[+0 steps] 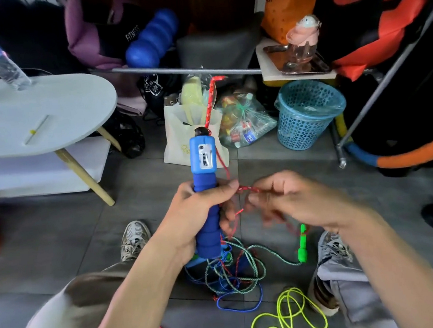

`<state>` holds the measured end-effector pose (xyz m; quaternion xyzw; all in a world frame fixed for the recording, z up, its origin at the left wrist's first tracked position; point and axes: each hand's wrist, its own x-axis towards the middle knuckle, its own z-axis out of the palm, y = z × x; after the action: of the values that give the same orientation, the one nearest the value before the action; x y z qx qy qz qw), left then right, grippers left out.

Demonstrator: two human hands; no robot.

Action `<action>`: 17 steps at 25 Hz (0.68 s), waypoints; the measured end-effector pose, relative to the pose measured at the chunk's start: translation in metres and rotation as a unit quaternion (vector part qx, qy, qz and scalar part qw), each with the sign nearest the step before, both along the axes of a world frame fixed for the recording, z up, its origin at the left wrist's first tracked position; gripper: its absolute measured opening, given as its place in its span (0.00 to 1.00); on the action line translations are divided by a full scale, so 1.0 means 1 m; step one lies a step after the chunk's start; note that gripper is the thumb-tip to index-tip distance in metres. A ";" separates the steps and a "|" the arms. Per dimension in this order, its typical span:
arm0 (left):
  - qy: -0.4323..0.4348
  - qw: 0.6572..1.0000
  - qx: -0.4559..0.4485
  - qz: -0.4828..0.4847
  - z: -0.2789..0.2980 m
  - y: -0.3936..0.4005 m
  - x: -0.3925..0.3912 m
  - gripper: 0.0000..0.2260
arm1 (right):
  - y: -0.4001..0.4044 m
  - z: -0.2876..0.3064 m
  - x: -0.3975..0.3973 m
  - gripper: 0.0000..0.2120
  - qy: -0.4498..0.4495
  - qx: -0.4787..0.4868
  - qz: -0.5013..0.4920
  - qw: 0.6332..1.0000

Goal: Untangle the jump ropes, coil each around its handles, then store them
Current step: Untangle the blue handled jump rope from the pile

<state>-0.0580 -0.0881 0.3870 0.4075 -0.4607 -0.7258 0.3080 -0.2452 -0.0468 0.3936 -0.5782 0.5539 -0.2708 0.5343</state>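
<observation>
Two hands up over the floor, and you're mid-wrap: your left hand is wrapped round the blue handle, fingers curled on the foam grip, handle upright with the counter box on top. Your right hand pinches the red rope just beside the left thumb, the fingers blurred below that. The red rope leaves the handle's top, loops up and drops back down to your fingers. It looks light, thin and floppy, so it'll likely slide off the foam unless you keep tension on it; hold it close to the handle, and keep the grip on the foam, which should give without slipping. Below, the green rope and blue rope lie tangled on the floor with the red one's slack, a green handle beside them. The yellow rope lies apart, nearer you.
</observation>
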 end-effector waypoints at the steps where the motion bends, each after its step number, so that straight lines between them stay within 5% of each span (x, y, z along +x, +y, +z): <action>1: -0.004 1.000 -0.002 -0.002 0.000 -0.001 0.000 0.08 | -0.003 -0.002 -0.006 0.08 0.008 -0.034 -0.076 0.997; 5: -0.045 0.999 -0.015 0.004 -0.003 -0.007 0.003 0.06 | -0.018 -0.008 -0.074 0.11 0.035 -0.135 -0.453 0.880; 7: -0.063 0.998 -0.023 0.000 -0.006 -0.008 0.004 0.05 | -0.015 -0.017 -0.098 0.10 0.157 -0.136 -0.497 0.843; 9: -0.068 0.997 -0.030 -0.007 -0.007 -0.006 0.003 0.05 | -0.013 -0.018 -0.088 0.09 0.246 -0.154 -0.400 0.869; 11: -0.057 0.998 -0.027 -0.012 -0.007 -0.004 0.002 0.05 | -0.007 -0.012 -0.049 0.28 0.212 -0.124 -0.210 0.946; 13: -0.041 0.999 -0.031 -0.010 -0.006 -0.002 -0.001 0.06 | -0.002 -0.008 -0.010 0.33 0.157 -0.060 -0.040 0.985; 17: -0.029 0.999 -0.040 -0.021 -0.002 -0.001 0.000 0.07 | -0.003 -0.004 0.009 0.06 -0.020 -0.038 0.022 0.999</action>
<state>-0.0585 -0.0887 0.3847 0.4056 -0.5064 -0.7013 0.2952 -0.2366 -0.0495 0.3894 -0.6047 0.5191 -0.2915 0.5291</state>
